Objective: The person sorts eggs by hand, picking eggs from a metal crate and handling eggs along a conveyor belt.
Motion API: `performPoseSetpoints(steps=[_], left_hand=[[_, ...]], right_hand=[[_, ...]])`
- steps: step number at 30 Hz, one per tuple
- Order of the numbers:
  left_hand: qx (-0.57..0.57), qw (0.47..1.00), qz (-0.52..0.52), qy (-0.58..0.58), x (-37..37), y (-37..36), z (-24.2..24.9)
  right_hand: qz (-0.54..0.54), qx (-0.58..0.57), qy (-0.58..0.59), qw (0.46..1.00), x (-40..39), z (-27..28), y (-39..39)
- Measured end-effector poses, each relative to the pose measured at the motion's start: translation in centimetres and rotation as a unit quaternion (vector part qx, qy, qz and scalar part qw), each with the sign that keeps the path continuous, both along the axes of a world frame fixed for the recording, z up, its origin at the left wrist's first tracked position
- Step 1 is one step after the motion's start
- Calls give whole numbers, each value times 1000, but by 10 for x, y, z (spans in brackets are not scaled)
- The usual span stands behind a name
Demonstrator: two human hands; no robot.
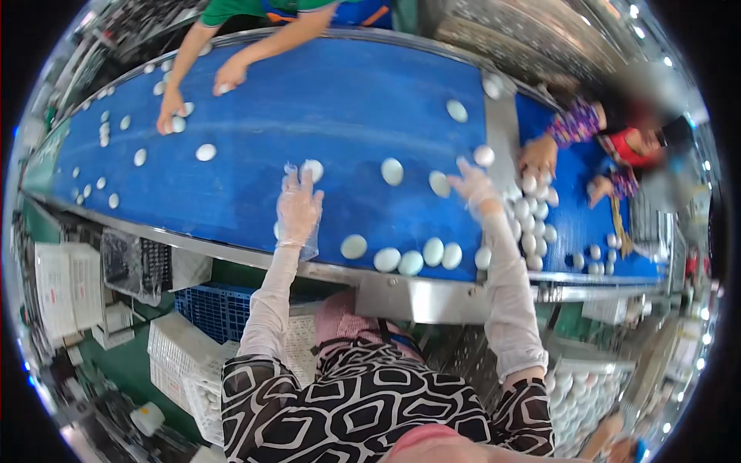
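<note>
Both of my hands wear clear plastic gloves over a blue belt (pixel 347 100). My left hand (pixel 299 207) has its fingers spread, its fingertips beside a white egg (pixel 312 170); part of another egg shows behind this hand. Over the belt's right part, my right hand (pixel 475 185) is open, fingers apart, next to a pale egg (pixel 440 184). Another white egg (pixel 484 156) lies just beyond its fingertips. Between my hands sits a pale green egg (pixel 392 171). Several eggs (pixel 411 262) form a row along the near edge of the belt.
Across the belt, a co-worker's hands (pixel 171 108) touch eggs at the upper left. Another person's hand (pixel 539 157) rests by a cluster of eggs (pixel 529 224) on the right. Below the metal rim (pixel 417 297) stand white crates (pixel 181 347) and a blue crate (pixel 208 312).
</note>
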State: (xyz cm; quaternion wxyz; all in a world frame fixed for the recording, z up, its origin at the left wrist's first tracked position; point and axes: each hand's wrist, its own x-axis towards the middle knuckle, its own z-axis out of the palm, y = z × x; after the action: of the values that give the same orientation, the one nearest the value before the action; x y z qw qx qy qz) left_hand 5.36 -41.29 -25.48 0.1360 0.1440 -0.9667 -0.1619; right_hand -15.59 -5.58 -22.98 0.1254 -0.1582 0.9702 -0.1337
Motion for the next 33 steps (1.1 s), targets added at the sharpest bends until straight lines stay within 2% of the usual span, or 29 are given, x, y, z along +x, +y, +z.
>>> performPoseSetpoints(steps=[4,7,10,11,12,14,16,17,18,19,20,23,26,27,30,31,33], left_hand=[[2,1000,12,14,-30,-12,-2],[-9,999,9,-31,-64,-4,-14],[-13,998,-43,39,-76,-17,-61],[-18,997,-70,29,-74,-20,-66],[-23,995,-98,19,-67,-23,-71],[60,988,-124,70,-28,-34,-105],[-5,985,-169,42,21,-49,-104],[-16,988,-153,-31,37,-44,-61],[-30,984,-139,-104,52,-37,-14],[95,980,-67,-159,62,-17,36],[217,953,9,-211,70,-1,61],[214,955,-42,-200,83,21,64],[183,938,-63,-289,69,37,80],[132,930,-159,-305,67,35,80],[179,891,-103,-404,57,43,75],[179,892,-110,-401,56,48,75],[173,894,-126,-394,56,53,74]], right_hand=[[-26,-161,-81,983,12,-25,-38],[78,-80,48,993,26,-36,-50],[124,-77,110,983,38,-40,-46],[123,-98,137,978,36,-52,-39],[87,-118,82,986,29,-52,-32],[10,-161,-28,987,19,-50,-22],[-5,-201,-85,976,20,-18,-32],[-12,-219,-116,969,26,-6,-40],[27,-243,-110,963,29,-10,-47],[58,-203,-90,973,35,-5,-62],[92,-162,-69,980,37,1,-79],[146,-37,-103,983,41,0,-114],[158,-21,-119,980,61,8,-130],[164,-17,-89,982,70,3,-131],[132,-22,-91,987,73,-5,-127],[108,-41,-76,990,70,-12,-124],[84,-142,-117,979,75,-15,-103]])
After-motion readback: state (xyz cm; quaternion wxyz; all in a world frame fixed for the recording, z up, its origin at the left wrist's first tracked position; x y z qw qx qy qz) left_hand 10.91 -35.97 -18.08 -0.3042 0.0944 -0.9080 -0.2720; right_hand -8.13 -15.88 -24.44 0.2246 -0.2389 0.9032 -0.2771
